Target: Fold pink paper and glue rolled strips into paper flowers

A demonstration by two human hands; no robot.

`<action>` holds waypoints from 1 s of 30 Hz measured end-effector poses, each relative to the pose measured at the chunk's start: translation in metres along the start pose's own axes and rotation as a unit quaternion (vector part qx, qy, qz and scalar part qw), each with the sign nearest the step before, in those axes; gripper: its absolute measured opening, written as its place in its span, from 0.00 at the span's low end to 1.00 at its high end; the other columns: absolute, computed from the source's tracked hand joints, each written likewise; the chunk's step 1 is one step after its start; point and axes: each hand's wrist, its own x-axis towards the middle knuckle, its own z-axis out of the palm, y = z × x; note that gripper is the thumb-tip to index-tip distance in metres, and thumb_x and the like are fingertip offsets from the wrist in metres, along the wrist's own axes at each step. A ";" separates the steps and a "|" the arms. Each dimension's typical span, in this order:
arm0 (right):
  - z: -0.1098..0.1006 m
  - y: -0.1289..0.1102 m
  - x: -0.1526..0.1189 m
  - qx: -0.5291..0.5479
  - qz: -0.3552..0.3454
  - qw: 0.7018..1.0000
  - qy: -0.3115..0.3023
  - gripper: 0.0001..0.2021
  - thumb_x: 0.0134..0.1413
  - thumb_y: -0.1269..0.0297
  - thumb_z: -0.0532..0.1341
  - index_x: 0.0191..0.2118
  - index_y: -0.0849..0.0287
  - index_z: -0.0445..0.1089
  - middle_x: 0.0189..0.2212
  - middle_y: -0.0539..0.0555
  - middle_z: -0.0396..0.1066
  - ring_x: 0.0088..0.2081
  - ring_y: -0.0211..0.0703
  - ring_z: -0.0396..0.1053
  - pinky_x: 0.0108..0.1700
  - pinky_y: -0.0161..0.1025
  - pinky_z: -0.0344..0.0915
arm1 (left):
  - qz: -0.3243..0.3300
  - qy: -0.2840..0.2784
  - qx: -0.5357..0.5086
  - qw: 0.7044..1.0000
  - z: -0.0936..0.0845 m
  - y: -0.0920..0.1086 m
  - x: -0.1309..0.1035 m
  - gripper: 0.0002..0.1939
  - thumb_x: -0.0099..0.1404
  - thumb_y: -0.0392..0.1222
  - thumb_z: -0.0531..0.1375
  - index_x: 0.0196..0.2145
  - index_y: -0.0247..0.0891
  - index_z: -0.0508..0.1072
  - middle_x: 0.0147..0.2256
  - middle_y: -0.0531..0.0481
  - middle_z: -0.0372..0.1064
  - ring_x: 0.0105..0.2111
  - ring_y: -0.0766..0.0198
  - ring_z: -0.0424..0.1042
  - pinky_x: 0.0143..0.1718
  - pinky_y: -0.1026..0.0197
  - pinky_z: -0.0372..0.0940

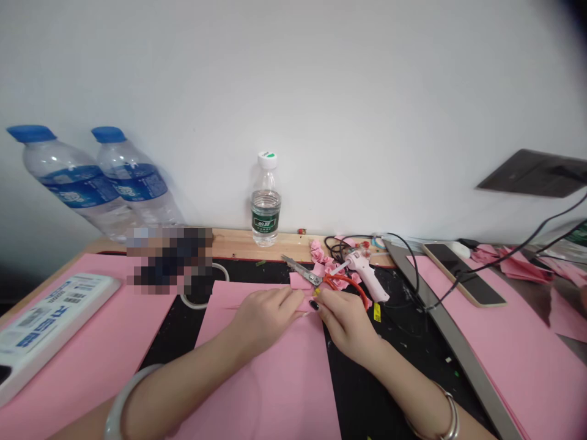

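My left hand (270,315) and my right hand (343,318) meet near the middle, their fingers closed on a small piece of pink paper (309,304) between them. Part of that piece is hidden by the fingers. Beneath them lies a large pink sheet (279,379) on the black mat. Just beyond the fingertips are scissors (305,273) with orange handles, their blades pointing to the back left. A pink glue gun (369,276) rests behind my right hand, beside crumpled pink paper pieces (317,252).
A small water bottle (266,214) stands by the wall, two large bottles (132,183) lean at the left. A white box-shaped object (55,330) lies on pink paper. At the right are a phone (463,275), pink sheets (499,324) and black cables (417,269).
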 end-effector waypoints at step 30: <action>-0.008 0.019 -0.001 0.033 0.137 0.976 0.169 0.15 0.63 0.66 0.46 0.23 0.54 0.48 0.15 0.45 0.51 0.18 0.38 0.51 0.23 0.36 0.46 | -0.018 -0.029 0.017 0.999 -0.012 -0.029 0.003 0.17 0.72 0.42 0.44 0.30 0.37 0.66 0.25 0.50 0.68 0.25 0.62 0.67 0.24 0.62 0.57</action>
